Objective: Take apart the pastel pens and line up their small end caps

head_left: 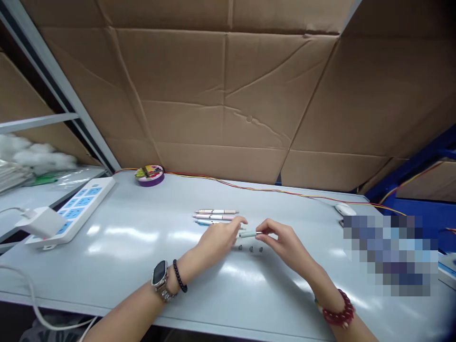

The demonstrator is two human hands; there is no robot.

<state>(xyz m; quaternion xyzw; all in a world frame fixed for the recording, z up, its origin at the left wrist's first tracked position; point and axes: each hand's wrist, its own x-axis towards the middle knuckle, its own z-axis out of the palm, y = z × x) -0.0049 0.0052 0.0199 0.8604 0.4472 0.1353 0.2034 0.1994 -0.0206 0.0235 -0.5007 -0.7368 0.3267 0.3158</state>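
Observation:
A pale green pen barrel (248,234) is held level just above the table. My right hand (281,237) pinches its right end between thumb and fingertips. At the other end is my left hand (219,241), its fingers curled closed around the pen's left tip, which they hide. Behind my left hand lie a white and beige pen (216,212), a pink and white pen (213,217) and a light blue pen (204,222), side by side. The blue one is partly covered by that hand. Three small dark pieces (251,249) sit in a row below the held barrel.
A white power strip (83,206) with a plugged-in adapter (41,222) is at the left. A round purple tape roll or tin (149,175) stands at the back. Thin wires (221,180) run along the rear edge. At right are a white mouse (345,209) and a blurred-out patch.

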